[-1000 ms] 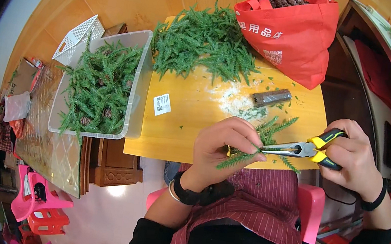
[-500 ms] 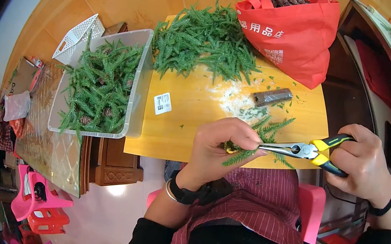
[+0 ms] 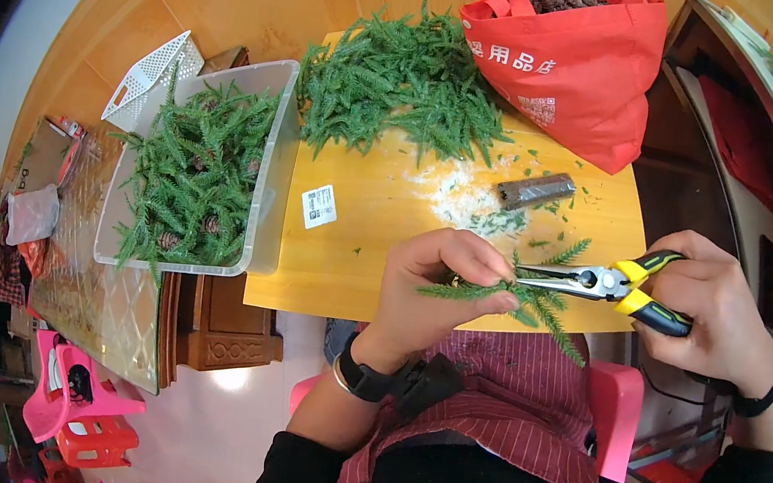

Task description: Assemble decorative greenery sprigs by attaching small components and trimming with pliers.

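My left hand (image 3: 440, 285) pinches a green artificial pine sprig (image 3: 552, 314) between thumb and forefinger, above the near edge of the yellow table (image 3: 331, 278). My right hand (image 3: 721, 312) is closed round the yellow-and-black handles of needle-nose pliers (image 3: 605, 282). Their long jaws point left and reach the sprig right beside my left fingertips. Whether the tips grip it I cannot tell. Behind my hands lies a dark brown bundle of thin sticks in clear wrap (image 3: 536, 191), next to white powder (image 3: 459, 192) and green scraps.
A heap of pine sprigs (image 3: 400, 84) covers the far table, beside a red bag (image 3: 590, 82) of pine cones. At left stands a translucent bin (image 3: 274, 175) with sprigs and cones. A white label (image 3: 319, 206) lies on the table. Pink and red stools (image 3: 92, 438) stand lower left.
The sprig has turned in my left fingers, and its branches now fan out lower right. The pliers have shifted slightly up, with my right hand still round the handles.
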